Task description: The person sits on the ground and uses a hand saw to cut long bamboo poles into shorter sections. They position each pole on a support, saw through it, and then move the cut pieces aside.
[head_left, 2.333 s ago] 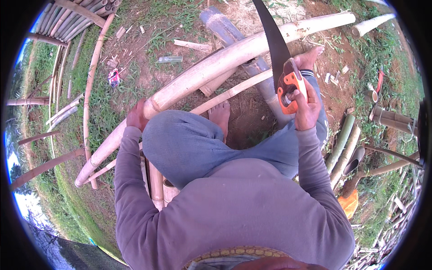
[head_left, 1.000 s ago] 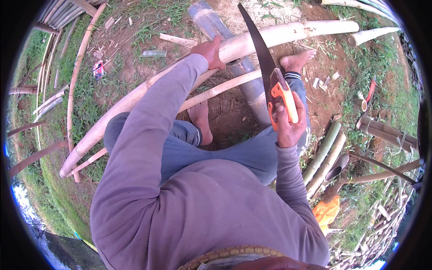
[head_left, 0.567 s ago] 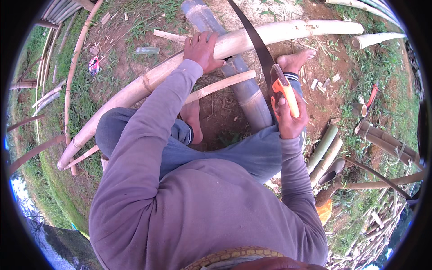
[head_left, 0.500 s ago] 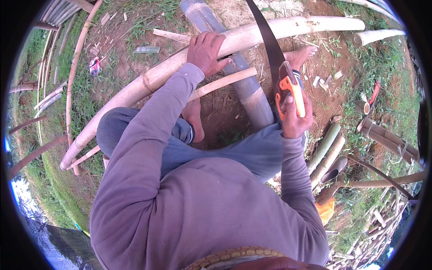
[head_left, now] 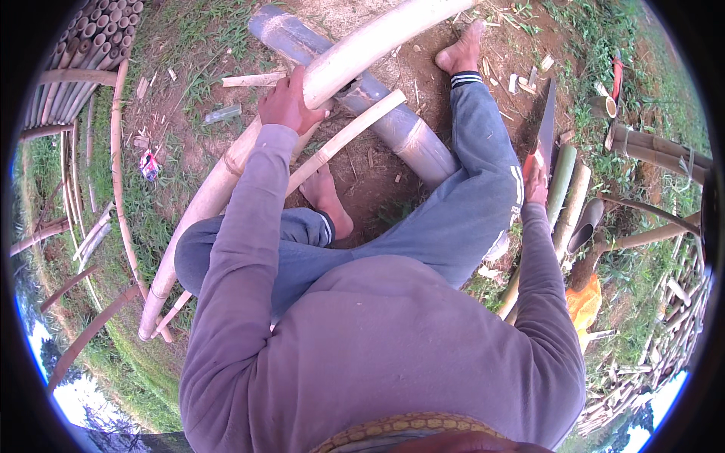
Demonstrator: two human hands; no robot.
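A long pale bamboo pole (head_left: 249, 143) lies across the dirt over a grey pipe (head_left: 393, 121), the left hand (head_left: 289, 104) clamped on it, while the right hand (head_left: 536, 185) grips a saw (head_left: 545, 124) beside the knee.

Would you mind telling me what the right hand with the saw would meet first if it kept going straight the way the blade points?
Probably bare dirt: the right hand holds the saw pointing away, toward scattered bamboo offcuts. Nothing else seems to lie in that line, though depth is unclear.
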